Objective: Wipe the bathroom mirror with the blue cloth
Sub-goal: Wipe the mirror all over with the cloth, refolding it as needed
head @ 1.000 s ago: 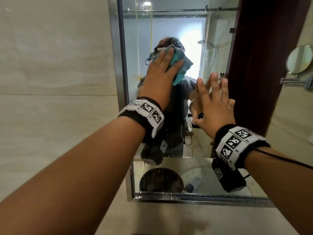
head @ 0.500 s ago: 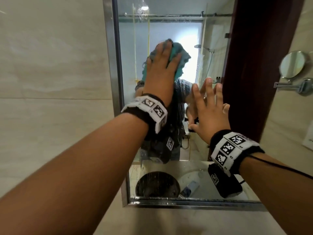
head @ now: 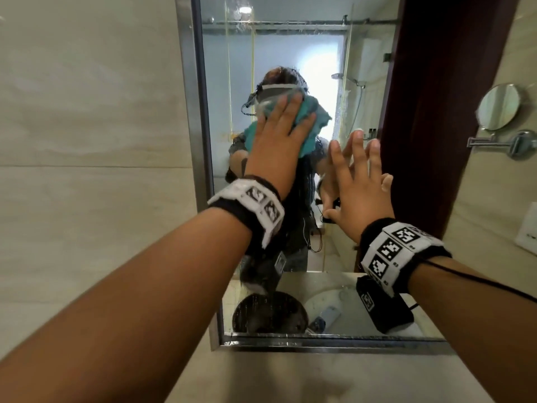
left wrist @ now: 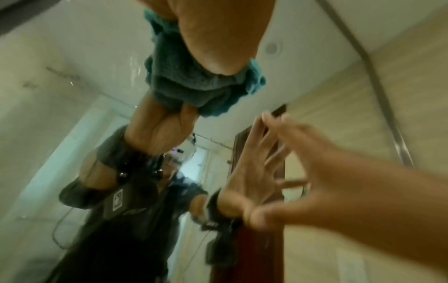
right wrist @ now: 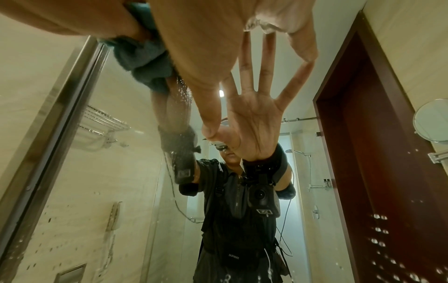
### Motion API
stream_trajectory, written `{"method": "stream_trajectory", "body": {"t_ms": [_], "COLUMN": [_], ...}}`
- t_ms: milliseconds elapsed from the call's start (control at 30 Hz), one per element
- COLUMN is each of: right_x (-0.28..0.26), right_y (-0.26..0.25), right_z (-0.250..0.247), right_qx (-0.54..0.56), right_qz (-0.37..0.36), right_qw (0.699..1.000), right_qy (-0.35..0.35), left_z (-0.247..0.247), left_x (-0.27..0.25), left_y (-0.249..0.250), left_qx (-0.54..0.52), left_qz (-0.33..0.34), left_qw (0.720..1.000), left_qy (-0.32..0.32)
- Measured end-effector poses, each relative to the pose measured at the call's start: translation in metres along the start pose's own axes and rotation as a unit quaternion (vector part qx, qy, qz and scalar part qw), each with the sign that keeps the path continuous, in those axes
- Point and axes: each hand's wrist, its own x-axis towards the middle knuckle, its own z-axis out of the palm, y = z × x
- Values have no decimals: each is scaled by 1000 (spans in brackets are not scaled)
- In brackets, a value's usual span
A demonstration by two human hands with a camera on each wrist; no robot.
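Observation:
The bathroom mirror (head: 276,53) hangs in a steel frame (head: 191,97) on a tiled wall. My left hand (head: 279,135) lies flat on the bunched blue cloth (head: 312,120) and presses it to the glass, over my reflected head. The left wrist view shows my palm on the cloth (left wrist: 184,82). My right hand (head: 357,175) rests on the glass to the right and lower, fingers straight and spread, holding nothing. In the right wrist view its reflected palm (right wrist: 254,114) meets the fingertips, and the cloth (right wrist: 143,55) shows at upper left.
Water drops dot the glass (right wrist: 184,90). A dark wooden door frame (head: 436,112) borders the mirror's right side. A round shaving mirror on a metal arm (head: 498,110) juts from the right wall above a wall plate (head: 527,228). Beige tiles (head: 87,141) fill the left.
My left hand slid the cloth up the glass, then back down below the reflected headband. My right hand stayed spread on the same spot.

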Motion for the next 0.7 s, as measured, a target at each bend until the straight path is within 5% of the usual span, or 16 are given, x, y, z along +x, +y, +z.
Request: {"method": "stream_trajectory", "body": {"t_ms": [67,167,233,300,367,467,567,700], "right_x": [1,0,0,0,0,0,-1,-2], "right_y": [1,1,2,0,0,0,2,5], "right_z": [1,0,-1,-1,-1,1,2,4], "right_qx": [-5,-19,-19,-15,-18,-12,-5,-19], "right_qz": [1,-4,-2,-1,2,1,-2,-12], "right_qw": [1000,1000,1000,1000,1000,1000,1000,1000], "right_qy": [-7,-11,-11,-14,-13,-11,-6,10], "left_z": [26,56,50,35,8,-10,18,67], "left_x": [-41,-112,-111,-78,-33,-1,-29,-115], "left_y": [11,17,7,-6,-19,-24,-5,11], "left_qx": [32,115,134,127,70,-9,0,132], "left_qz": [84,137,165,160,71,-32,41,176], "left_qw": [995,958,948,961,992,999,999,947], "left_qy": [-35,-226,-237,-184,-75,15,25,-232]}}
